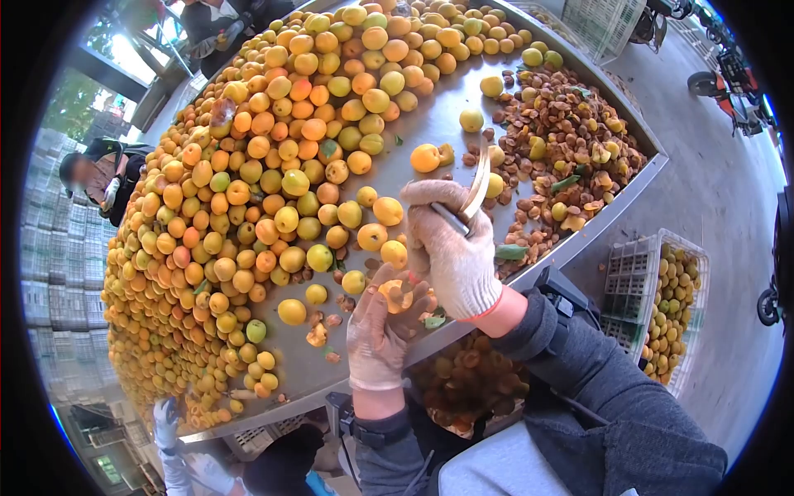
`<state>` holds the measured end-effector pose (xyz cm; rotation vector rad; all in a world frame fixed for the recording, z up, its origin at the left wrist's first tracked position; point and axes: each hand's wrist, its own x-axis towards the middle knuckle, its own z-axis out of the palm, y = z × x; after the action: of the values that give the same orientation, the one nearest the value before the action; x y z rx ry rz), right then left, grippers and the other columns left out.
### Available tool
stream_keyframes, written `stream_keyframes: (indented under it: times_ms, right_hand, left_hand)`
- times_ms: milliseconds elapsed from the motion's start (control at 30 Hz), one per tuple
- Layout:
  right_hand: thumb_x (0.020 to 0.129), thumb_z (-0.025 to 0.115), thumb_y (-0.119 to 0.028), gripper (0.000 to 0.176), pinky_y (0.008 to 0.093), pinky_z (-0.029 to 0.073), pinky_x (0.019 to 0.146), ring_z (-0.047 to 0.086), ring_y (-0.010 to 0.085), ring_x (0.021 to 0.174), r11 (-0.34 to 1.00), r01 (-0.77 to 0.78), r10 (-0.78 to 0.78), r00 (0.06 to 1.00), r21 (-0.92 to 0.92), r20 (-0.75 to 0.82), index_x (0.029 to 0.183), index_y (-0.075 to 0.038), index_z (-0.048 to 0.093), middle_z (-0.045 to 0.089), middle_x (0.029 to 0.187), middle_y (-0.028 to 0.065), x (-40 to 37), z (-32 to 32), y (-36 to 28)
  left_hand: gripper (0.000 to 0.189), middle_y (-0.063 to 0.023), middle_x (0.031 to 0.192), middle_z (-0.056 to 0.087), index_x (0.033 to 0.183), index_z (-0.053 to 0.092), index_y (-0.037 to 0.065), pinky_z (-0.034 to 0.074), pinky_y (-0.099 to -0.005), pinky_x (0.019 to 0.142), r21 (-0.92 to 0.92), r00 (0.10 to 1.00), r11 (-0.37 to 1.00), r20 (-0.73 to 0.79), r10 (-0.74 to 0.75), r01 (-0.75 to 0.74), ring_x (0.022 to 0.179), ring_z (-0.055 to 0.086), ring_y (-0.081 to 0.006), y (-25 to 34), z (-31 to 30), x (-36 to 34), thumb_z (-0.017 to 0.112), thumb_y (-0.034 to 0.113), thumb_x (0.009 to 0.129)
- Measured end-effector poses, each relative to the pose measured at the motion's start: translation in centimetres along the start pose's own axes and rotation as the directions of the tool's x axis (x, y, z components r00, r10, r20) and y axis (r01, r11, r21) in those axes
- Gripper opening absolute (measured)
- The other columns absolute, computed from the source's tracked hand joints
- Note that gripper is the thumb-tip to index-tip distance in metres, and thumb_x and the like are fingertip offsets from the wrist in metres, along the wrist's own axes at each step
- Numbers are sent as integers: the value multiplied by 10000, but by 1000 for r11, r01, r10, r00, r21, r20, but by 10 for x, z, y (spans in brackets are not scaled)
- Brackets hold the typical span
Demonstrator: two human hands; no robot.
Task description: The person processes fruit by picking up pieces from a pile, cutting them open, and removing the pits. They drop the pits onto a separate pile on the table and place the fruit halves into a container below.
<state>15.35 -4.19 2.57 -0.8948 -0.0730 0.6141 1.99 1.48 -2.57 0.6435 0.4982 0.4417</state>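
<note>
My left hand (376, 343), in a stained whitish glove, is closed around an apricot (397, 295) that looks cut. Its fingers partly cover the fruit. Just above and to the right, my right hand (457, 256), gloved too, grips a knife with a pale curved blade (480, 178) pointing up and away from the apricot. The knife's dark handle lies mostly inside the fist. Beyond both hands a large heap of yellow-orange apricots (281, 178) covers the left and far part of a metal table (322, 364).
A pile of brown pits and scraps (562, 149) lies at the table's right corner. A white crate (633, 281) of apricots stands on the floor at right. Below my hands is a dark container of fruit (471, 376). Other people (103, 178) work around the table.
</note>
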Motion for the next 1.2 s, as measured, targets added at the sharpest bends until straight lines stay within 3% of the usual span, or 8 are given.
stream_keyframes:
  times_ms: [100,200,300,400,500,833,967,1200]
  right_hand:
    - [883,550,-41,157,203,333,408,456,71,473,996,51,-53,998,-71,-26,1023,-42,621,546,658,21,-3,4,9]
    - [914,541,-59,130,211,328,408,433,85,463,988,-101,113,989,115,-96,1025,-68,608,517,656,16,14,-6,13]
    - [934,507,-64,129,221,317,402,406,107,457,921,-213,272,951,328,-147,1026,-97,592,479,651,16,26,-15,27]
    - [937,496,-69,139,225,317,400,411,112,470,881,-266,344,928,391,-142,1034,-105,589,481,649,17,27,-14,27]
    - [935,500,-73,142,226,317,401,409,114,480,884,-247,323,936,398,-137,1044,-108,583,482,652,17,30,-17,14]
    - [926,501,-69,155,221,315,410,392,98,482,905,-261,300,952,336,-68,1046,-124,582,484,672,15,28,-25,-10]
    - [925,503,-73,157,217,314,416,383,96,481,901,-293,326,944,320,-53,1051,-125,580,478,671,13,27,-27,-19]
    - [922,503,-77,158,217,311,414,385,93,484,909,-237,260,965,343,-24,1064,-96,570,481,676,14,30,-40,-29]
  left_hand:
    - [427,-192,1288,500,1327,410,-75,539,-442,903,729,959,626,172,223,-277,1160,543,-296,-11,-12,8,445,186,991]
    - [423,-188,1293,502,1336,397,-71,534,-409,905,-183,997,982,-35,-64,56,1143,552,-285,-14,-6,7,431,181,998]
    - [425,-191,1285,507,1351,380,-53,539,-376,894,-339,993,936,92,-72,99,1131,557,-287,-13,-10,7,415,189,1004]
    - [414,-195,1253,520,1356,375,-31,545,-349,888,489,969,849,-28,247,-202,1122,564,-297,-16,-30,12,461,111,977]
    - [415,-193,1234,530,1305,430,-26,553,-335,874,-5,980,989,-133,146,-149,1130,564,-291,-5,-29,12,539,-1,906]
    - [341,-107,1051,583,1175,524,13,547,-208,688,533,846,823,-331,417,-198,837,633,-162,13,3,13,507,-114,859]
    - [246,-76,1025,581,1098,568,1,520,-271,789,862,730,460,-171,662,-215,875,612,-162,9,-14,23,523,-85,872]
    - [275,-145,968,649,932,685,96,497,-392,752,930,935,-354,34,354,100,867,624,-306,-19,-7,28,751,253,716]
